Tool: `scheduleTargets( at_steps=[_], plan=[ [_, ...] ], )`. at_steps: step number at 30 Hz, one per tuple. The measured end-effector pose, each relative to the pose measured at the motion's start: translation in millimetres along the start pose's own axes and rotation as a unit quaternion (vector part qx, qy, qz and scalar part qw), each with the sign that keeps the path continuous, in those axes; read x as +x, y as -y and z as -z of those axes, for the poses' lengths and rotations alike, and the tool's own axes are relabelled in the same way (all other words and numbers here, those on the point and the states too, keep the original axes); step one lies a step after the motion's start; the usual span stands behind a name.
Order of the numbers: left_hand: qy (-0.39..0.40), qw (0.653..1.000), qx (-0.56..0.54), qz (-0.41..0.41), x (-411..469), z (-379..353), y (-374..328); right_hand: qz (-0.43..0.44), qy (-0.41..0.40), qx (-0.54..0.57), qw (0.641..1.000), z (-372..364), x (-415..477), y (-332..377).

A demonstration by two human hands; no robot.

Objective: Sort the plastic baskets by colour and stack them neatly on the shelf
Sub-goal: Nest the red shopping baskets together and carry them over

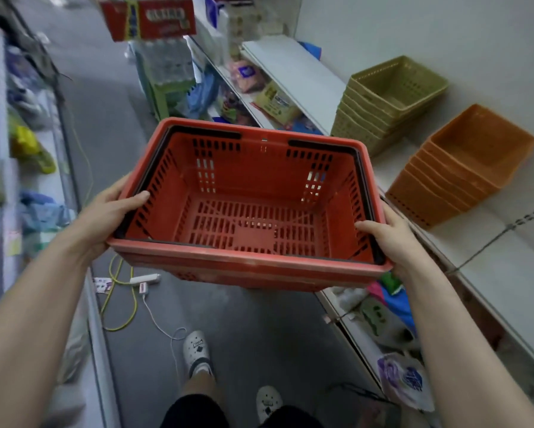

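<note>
I hold a red plastic shopping basket point(253, 211) with black folded handles in mid-air over the aisle, open side up and empty. My left hand point(111, 208) grips its left rim, thumb inside. My right hand point(386, 236) grips the right rim, thumb over the edge. On the white shelf point(506, 267) to the right stand two stacks: several olive-green baskets point(383, 100) farther away and several orange baskets point(463, 162) nearer. The red basket hangs left of the shelf edge, apart from both stacks.
A grey aisle floor point(259, 335) lies below, with a yellow cable and a white power strip point(145, 278). My feet in white clogs point(196, 350) stand on it. Packaged goods fill lower shelves at right and the racks at left. A red carton point(148, 17) sits ahead.
</note>
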State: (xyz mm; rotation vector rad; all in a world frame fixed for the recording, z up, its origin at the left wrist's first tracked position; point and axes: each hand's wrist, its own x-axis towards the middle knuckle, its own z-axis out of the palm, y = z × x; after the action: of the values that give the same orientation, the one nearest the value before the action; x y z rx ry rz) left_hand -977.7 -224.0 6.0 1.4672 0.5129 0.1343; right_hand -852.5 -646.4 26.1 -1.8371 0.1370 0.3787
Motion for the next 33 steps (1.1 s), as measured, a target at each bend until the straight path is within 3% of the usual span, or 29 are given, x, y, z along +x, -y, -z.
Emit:
scheduleTargets(
  at_steps=[10, 25, 33],
  plan=[
    [0.011, 1.000, -0.003, 0.009, 187.5, 85.7, -60.9, 0.002, -0.017, 0.015, 1.000, -130.6, 131.6, 80.5],
    [0.062, 0.998, 0.020, -0.007, 493.9, 101.2, -180.4, 0.006, -0.054, 0.025, 0.998, -206.3, 353.5, 234.4],
    [0.191, 0.977, 0.094, -0.025, 662.9, 60.0, -256.7, -0.019, -0.164, 0.073, 0.984, -206.0, 443.9, 298.5]
  ],
)
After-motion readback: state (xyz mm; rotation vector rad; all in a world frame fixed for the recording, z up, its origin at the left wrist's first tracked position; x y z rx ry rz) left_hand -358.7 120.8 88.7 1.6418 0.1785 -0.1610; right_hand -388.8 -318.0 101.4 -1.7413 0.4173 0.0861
